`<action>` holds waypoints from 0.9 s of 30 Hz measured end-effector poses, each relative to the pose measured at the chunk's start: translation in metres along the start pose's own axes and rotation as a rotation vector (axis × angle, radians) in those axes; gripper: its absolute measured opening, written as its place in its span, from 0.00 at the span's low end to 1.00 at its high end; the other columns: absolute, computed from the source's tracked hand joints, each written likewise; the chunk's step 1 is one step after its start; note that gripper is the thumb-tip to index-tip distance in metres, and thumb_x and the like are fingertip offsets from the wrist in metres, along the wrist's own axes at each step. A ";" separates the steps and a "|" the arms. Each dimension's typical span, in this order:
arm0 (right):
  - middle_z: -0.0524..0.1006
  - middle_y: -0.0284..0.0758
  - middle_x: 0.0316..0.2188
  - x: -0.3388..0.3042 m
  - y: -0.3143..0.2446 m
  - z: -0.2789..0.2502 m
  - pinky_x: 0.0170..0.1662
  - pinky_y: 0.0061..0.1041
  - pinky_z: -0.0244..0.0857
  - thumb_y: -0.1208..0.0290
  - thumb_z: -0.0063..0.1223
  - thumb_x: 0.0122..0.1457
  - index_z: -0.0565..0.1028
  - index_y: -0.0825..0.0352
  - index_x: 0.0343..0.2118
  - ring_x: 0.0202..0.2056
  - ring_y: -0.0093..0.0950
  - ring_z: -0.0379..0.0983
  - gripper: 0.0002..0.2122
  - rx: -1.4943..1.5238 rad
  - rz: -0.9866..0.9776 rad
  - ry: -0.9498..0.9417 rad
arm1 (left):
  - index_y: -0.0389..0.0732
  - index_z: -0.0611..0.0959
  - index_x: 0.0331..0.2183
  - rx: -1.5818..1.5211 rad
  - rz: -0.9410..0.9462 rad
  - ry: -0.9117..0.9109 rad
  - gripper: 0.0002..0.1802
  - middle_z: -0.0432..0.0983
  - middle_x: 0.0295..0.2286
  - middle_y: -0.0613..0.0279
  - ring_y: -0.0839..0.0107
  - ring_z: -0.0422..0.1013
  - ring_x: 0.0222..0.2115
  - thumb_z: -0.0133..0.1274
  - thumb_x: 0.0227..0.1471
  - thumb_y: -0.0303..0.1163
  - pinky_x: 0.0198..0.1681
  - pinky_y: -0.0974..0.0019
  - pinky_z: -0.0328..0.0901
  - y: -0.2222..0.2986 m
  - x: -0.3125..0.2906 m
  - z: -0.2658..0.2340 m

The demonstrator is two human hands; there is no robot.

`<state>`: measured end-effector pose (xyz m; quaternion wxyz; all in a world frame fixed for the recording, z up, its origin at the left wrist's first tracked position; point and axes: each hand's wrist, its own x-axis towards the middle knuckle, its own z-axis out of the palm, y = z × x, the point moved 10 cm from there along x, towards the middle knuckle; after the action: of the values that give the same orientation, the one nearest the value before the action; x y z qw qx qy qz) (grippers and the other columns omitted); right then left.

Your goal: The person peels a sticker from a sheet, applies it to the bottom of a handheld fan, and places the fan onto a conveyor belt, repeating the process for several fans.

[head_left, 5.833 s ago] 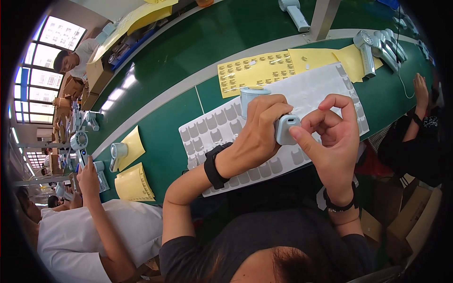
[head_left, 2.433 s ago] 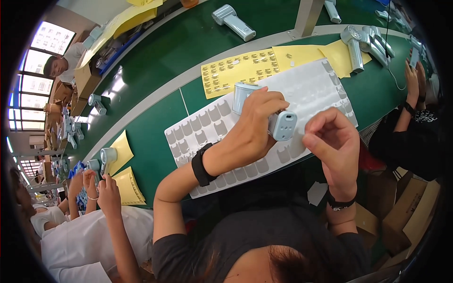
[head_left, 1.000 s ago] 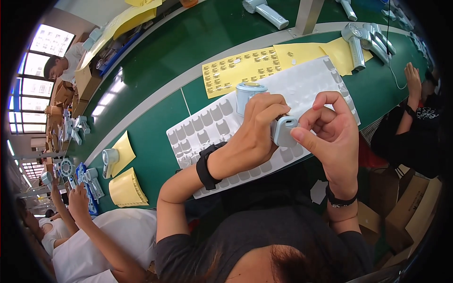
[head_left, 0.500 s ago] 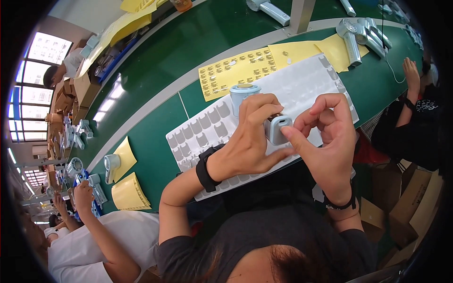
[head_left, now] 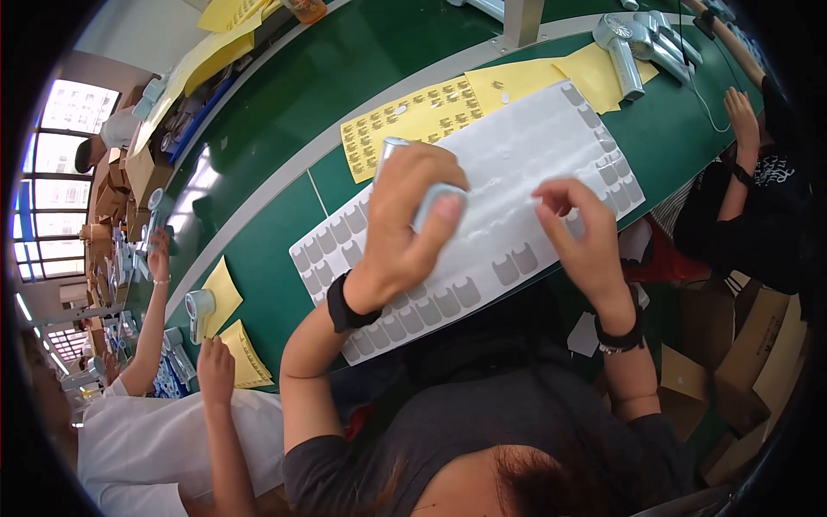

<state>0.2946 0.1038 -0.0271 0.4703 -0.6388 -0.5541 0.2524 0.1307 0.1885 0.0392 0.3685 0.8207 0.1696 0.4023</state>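
My left hand (head_left: 409, 220) is wrapped round a light-blue handheld fan (head_left: 428, 207), its thumb pressed on the rounded end. Fingers cover most of the fan; a silvery rim shows above the knuckles, and motion blurs this part. To the right, apart from the fan, my right hand (head_left: 590, 246) hovers with thumb and index finger curled together at the tips. Whatever sits between those tips, if anything, is too small to make out. Beneath both hands lies a white backing sheet (head_left: 508, 164) bearing rows of grey stickers (head_left: 422, 314) along its edges.
Yellow label sheets (head_left: 413, 121) lie beyond the white sheet on the green table (head_left: 263, 224). Several fans (head_left: 622, 60) rest at the far right. Co-workers sit on both sides, one with a raised arm (head_left: 155, 302) at left. Cardboard boxes (head_left: 741, 345) stand at lower right.
My left hand has moved left with the fan and turned it. My right hand has come away from the fan's end and dropped slightly. The left co-worker's hands have shifted.
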 end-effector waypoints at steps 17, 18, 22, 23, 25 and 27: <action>0.73 0.42 0.46 -0.058 0.003 0.010 0.50 0.33 0.63 0.90 0.44 0.44 0.78 0.68 0.34 0.47 0.42 0.68 0.16 -0.268 -0.169 0.099 | 0.41 0.75 0.36 0.978 0.185 -0.304 0.09 0.70 0.33 0.55 0.57 0.67 0.40 0.47 0.56 0.35 0.50 0.57 0.60 -0.165 0.071 -0.041; 0.73 0.42 0.47 -0.060 -0.001 0.014 0.50 0.33 0.63 0.90 0.44 0.45 0.78 0.69 0.33 0.48 0.42 0.68 0.15 -0.346 -0.223 0.109 | 0.42 0.75 0.37 1.026 0.176 -0.345 0.08 0.70 0.34 0.55 0.58 0.67 0.42 0.46 0.57 0.35 0.53 0.56 0.59 -0.176 0.070 -0.042; 0.73 0.42 0.47 -0.059 -0.008 0.015 0.52 0.33 0.62 0.88 0.46 0.46 0.77 0.69 0.32 0.50 0.42 0.68 0.12 -0.387 -0.258 0.108 | 0.46 0.75 0.41 1.157 0.097 -0.457 0.10 0.70 0.39 0.56 0.58 0.65 0.46 0.46 0.58 0.35 0.60 0.56 0.54 -0.201 0.069 -0.053; 0.73 0.42 0.47 -0.058 -0.009 0.015 0.52 0.34 0.62 0.88 0.47 0.47 0.76 0.69 0.32 0.50 0.42 0.67 0.10 -0.366 -0.246 0.101 | 0.47 0.75 0.43 1.197 0.059 -0.497 0.11 0.70 0.41 0.56 0.58 0.65 0.48 0.45 0.58 0.35 0.62 0.56 0.52 -0.209 0.067 -0.057; 0.73 0.42 0.47 -0.055 -0.013 0.019 0.53 0.34 0.61 0.87 0.48 0.48 0.75 0.69 0.31 0.51 0.42 0.67 0.09 -0.342 -0.244 0.085 | 0.50 0.75 0.45 1.240 0.164 -0.407 0.13 0.70 0.42 0.56 0.59 0.65 0.48 0.47 0.58 0.37 0.62 0.54 0.52 -0.211 0.063 -0.066; 0.73 0.42 0.47 -0.054 -0.011 0.020 0.54 0.35 0.60 0.86 0.50 0.49 0.74 0.69 0.30 0.51 0.42 0.67 0.06 -0.315 -0.203 0.072 | 0.53 0.75 0.47 1.283 0.266 -0.322 0.15 0.70 0.43 0.56 0.59 0.65 0.48 0.48 0.57 0.39 0.61 0.52 0.52 -0.204 0.057 -0.064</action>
<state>0.2585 0.0585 -0.0365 0.4069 -0.6539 -0.6314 0.0906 0.1192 0.3882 -0.0550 -0.2236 0.9407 0.2156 0.1366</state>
